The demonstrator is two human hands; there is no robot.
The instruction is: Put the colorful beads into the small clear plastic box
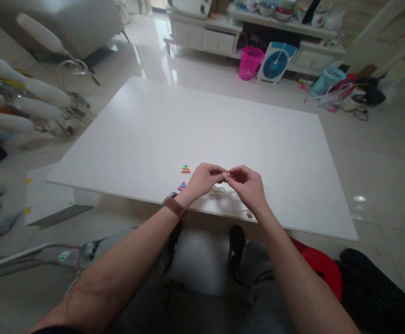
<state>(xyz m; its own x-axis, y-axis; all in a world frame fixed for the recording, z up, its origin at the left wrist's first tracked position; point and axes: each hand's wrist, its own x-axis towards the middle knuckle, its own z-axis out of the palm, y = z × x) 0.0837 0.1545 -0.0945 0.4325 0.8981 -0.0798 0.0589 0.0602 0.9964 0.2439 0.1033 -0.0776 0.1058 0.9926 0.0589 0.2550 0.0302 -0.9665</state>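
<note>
bare forearms point(119, 264) converge over the white rectangular tabletop point(202, 125), where left hand point(202, 181) and right hand point(250, 186) pinch a tiny pale item point(225, 176) between fingertips, just beyond shiny pale-gold rings point(217, 190) probably kept within reach.

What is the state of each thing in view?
Left hand: pinching a small item, identity unclear.
Right hand: fingertips at the same item.
Rings: loosely clustered on the white table.
Rainbow piece: lying on the table.
Purple piece: lying nearby.
Small figure: near the table's edge.
Wristwatch: fastened around the left wrist.
Pink basket: standing upright.
Fan: standing; whether running, cannot tell.
</note>
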